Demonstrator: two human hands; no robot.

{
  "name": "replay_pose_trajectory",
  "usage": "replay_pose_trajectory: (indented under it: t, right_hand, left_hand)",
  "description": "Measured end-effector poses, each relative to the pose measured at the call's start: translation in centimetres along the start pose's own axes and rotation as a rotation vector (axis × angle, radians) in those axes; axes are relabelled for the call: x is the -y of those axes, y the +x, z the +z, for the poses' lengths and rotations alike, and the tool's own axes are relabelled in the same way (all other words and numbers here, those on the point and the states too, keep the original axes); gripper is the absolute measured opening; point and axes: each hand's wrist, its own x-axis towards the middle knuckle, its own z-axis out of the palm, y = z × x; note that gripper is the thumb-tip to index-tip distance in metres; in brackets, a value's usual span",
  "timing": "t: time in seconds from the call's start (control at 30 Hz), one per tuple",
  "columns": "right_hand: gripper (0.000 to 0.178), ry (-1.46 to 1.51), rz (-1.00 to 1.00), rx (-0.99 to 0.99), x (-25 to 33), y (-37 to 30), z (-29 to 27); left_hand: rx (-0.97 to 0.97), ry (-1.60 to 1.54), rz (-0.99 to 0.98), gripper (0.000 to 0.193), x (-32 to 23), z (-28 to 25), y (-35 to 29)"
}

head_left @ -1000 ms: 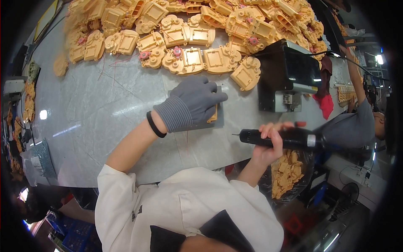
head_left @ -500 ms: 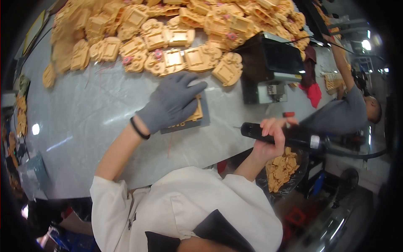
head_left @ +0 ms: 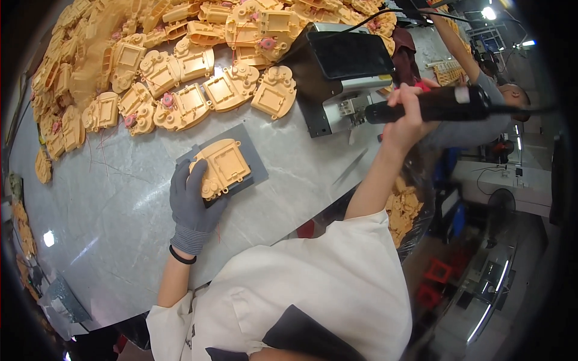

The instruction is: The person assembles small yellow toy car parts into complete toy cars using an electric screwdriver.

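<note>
My left hand (head_left: 195,207), in a grey knit glove, grips the rounded end of a yellow plastic housing (head_left: 230,163). The housing has a rectangular recess and lies on a dark grey plate (head_left: 257,157) on the table. My bare right hand (head_left: 407,123) is wrapped round a black electric screwdriver (head_left: 448,106), held nearly level with its cable running off right. Its front end is at the metal outlet of a black box-shaped machine (head_left: 352,55), probably a screw feeder. Whether tip and outlet touch, I cannot tell.
Many similar yellow housings (head_left: 180,105), some with pink round parts, are heaped along the far side of the grey table (head_left: 132,198). A bag of yellow pieces (head_left: 402,207) hangs below the right edge. Another person's arm (head_left: 454,39) reaches in at the far right.
My left hand has drawn back to the housing's near-left end, uncovering most of it. My right hand has carried the screwdriver up and away to the machine. The view has shifted too.
</note>
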Motion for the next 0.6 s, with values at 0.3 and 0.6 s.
replay_pose_trajectory:
  t: [0.3, 0.6]
  right_hand:
    - [0.040, 0.136, 0.122, 0.107, 1.4, -5.7, -0.9]
    - [0.042, 0.120, -0.042, -0.030, 1.8, -0.3, -0.8]
  left_hand:
    - [-0.028, -0.156, 0.014, 0.072, -0.3, 1.3, 0.0]
    - [-0.003, -0.185, 0.054, 0.073, -0.6, 2.3, 0.0]
